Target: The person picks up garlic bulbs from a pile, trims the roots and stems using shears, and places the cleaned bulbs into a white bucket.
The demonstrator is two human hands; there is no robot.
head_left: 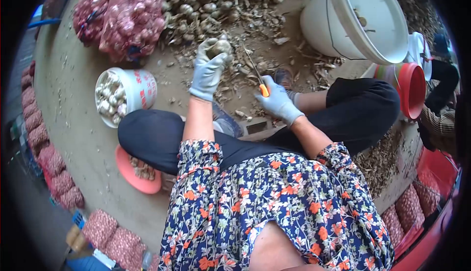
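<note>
Only half the pale garlic bulb (220,46) shows inside the grey-gloved left hand (208,69); orange knife handle (264,90) swallowed by the right hand (278,103); white plastic bucket (353,20) clipped up top.

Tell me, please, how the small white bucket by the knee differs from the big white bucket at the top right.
The small bucket is packed with garlic bulbs; the big bucket holds only a few scraps. The small bucket bears red lettering; the big bucket's wall looks plain. The big bucket is much wider than the small bucket. Both are white and round.
</note>
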